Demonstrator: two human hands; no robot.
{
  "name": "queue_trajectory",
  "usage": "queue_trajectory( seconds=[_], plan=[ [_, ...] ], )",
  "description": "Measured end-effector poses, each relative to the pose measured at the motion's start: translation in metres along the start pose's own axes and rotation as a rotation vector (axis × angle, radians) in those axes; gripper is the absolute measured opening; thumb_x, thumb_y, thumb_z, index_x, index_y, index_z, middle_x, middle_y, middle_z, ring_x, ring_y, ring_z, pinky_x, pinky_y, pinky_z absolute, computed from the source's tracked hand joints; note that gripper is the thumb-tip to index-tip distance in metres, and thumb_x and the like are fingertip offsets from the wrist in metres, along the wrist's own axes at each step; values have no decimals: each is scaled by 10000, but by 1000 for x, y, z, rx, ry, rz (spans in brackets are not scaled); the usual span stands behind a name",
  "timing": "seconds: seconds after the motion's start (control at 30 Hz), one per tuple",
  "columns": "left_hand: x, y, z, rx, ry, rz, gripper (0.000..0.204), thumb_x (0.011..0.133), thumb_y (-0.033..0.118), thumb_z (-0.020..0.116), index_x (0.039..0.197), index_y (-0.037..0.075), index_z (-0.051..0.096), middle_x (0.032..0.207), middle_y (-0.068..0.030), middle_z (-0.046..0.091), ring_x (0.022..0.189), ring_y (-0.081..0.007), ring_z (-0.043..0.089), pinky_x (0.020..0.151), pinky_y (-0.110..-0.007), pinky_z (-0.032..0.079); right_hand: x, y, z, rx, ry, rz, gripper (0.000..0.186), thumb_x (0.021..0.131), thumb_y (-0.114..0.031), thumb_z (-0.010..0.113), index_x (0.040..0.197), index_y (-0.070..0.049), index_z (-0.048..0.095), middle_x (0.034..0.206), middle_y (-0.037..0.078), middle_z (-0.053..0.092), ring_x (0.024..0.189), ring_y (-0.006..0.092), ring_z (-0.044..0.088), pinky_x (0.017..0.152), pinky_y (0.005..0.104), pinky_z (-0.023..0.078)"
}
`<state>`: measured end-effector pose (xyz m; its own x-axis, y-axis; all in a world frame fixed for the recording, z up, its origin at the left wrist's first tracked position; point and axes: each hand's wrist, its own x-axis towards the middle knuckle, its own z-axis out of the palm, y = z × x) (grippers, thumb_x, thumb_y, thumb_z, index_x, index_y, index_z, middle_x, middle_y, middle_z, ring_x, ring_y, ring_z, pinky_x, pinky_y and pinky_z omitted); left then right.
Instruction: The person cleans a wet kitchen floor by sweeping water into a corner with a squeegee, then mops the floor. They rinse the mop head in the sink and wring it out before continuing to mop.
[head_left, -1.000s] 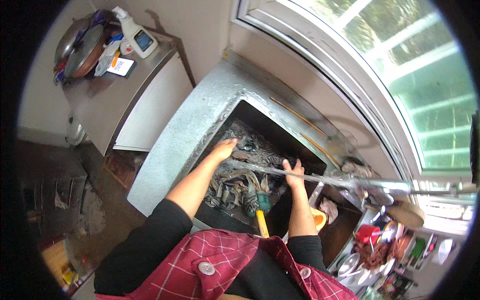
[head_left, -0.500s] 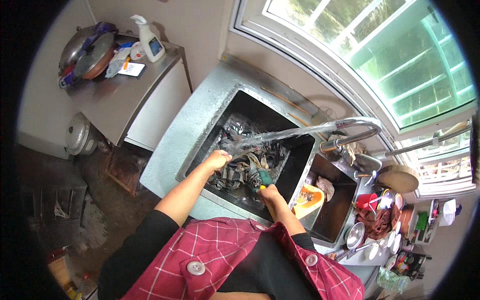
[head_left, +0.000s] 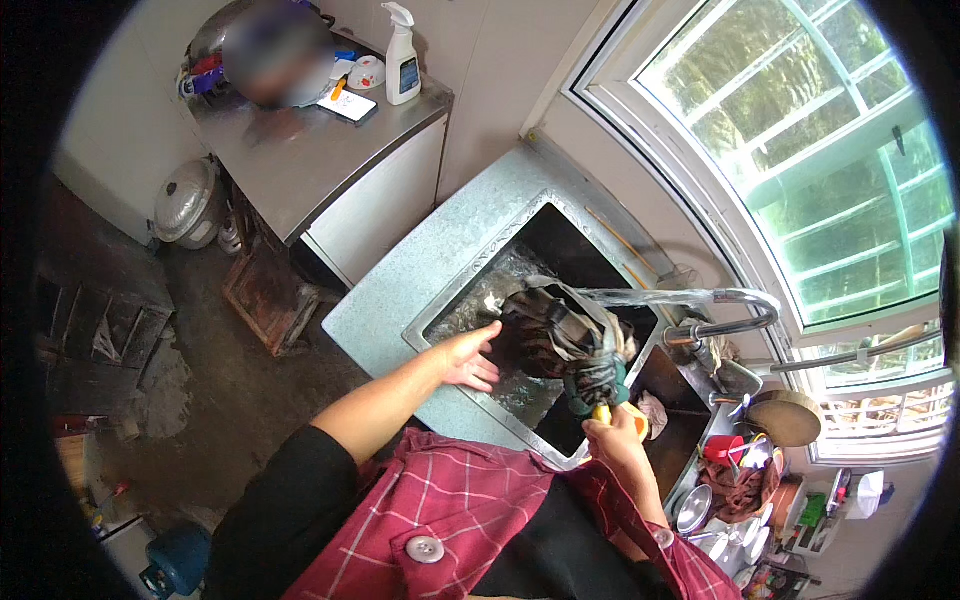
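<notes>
A wet mop head [head_left: 565, 340] of dark and striped cloth strips, with a green collar, is lifted over the left basin of the sink [head_left: 425, 318]. My right hand [head_left: 620, 440] is closed round its yellow handle just below the collar. My left hand [head_left: 468, 358] is open beside the mop, fingers spread and holding nothing, above the basin's near left rim. Water [head_left: 650, 297] from the curved metal faucet [head_left: 760, 300] runs onto the cloth. Water is splashing in the basin; most of its bottom is hidden by the mop.
The right basin [head_left: 680, 385] holds a crumpled cloth [head_left: 652, 415]. Farther right are a red cup [head_left: 722, 448], metal bowls [head_left: 694, 508] and a round board [head_left: 785, 418]. A steel table [head_left: 300, 180] at the left bears a spray bottle [head_left: 402, 60] and a phone [head_left: 348, 104]. A window stands behind.
My right hand has raised the mop head out of the basin's bottom, toward the right. My left hand has come away from the cloth and opened. The view has shifted.
</notes>
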<state>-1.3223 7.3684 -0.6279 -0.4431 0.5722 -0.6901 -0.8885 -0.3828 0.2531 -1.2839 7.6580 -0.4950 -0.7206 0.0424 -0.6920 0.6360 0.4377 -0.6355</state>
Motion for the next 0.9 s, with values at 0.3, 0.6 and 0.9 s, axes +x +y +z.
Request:
queue_trajectory(
  seconds=[0.3,0.6,0.9],
  plan=[
    [19,2,74,-18,-384,-22,879,748,747,462,1394,161,345,1387,-160,393,1226,-374,400,1013,-564,292,-73,9,15,15,169,-45,491,750,-7,578,1207,-11,399,707,53,534,502,110,488,415,255,392],
    [60,-28,58,414,-102,-213,604,855,442,562,1224,-32,495,1202,-271,532,1054,-386,559,922,-508,442,-112,134,44,-3,292,22,510,719,-105,613,1176,57,457,922,166,632,830,209,603,749,331,477],
    [71,-20,50,880,85,-171,407,883,305,577,950,-96,604,792,-205,655,632,-253,655,531,-306,562,-109,200,87,135,488,8,548,714,-186,634,1199,-12,445,979,253,624,936,396,611,815,421,470]
  ],
)
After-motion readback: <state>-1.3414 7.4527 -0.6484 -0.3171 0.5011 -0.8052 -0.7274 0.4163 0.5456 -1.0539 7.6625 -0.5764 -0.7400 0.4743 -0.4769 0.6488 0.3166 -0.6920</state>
